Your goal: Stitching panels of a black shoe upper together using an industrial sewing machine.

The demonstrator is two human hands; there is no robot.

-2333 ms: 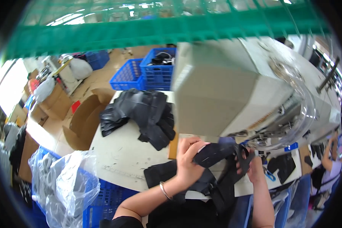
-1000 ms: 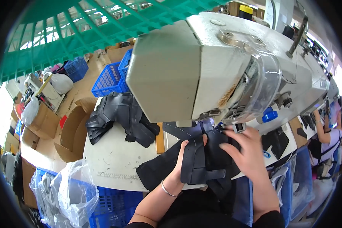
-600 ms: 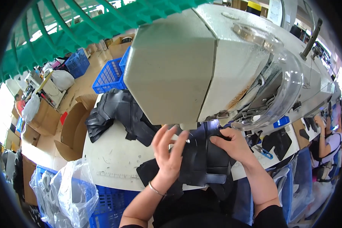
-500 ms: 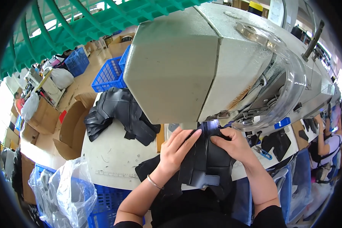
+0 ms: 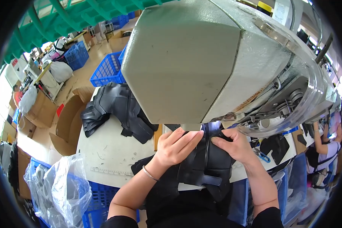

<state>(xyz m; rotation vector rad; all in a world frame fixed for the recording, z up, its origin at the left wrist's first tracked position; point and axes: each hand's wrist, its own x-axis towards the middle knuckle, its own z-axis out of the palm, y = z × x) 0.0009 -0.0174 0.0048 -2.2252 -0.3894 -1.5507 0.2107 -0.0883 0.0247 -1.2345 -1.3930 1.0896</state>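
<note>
A black leather-like piece with stitched panels [image 5: 195, 161] lies under the head of a large grey sewing machine [image 5: 178, 68] and hangs over the table's near edge. A lit spot shows at the machine's needle area, whose tip is hidden. My left hand [image 5: 176, 148] rests on the piece's left part, fingers stretched out and flat, fingertips close to the machine. On the other side my right hand [image 5: 237, 146] grips the piece's right edge, thumb on top and fingers bent. A raised seam runs between both hands toward the light.
Several black pieces [image 5: 116, 110] are heaped on the white table [image 5: 106, 154] at left. Blue-handled scissors [image 5: 262, 155] lie at right. A blue crate [image 5: 98, 201] with a plastic bag [image 5: 66, 186] stands lower left. A green rack [image 5: 76, 24] hangs overhead. Another person [image 5: 326, 146] works far right.
The view has shifted slightly, with the machine head looming larger. The piece's lower end sits slightly nearer the machine. Both hands keep about the same places on it.
</note>
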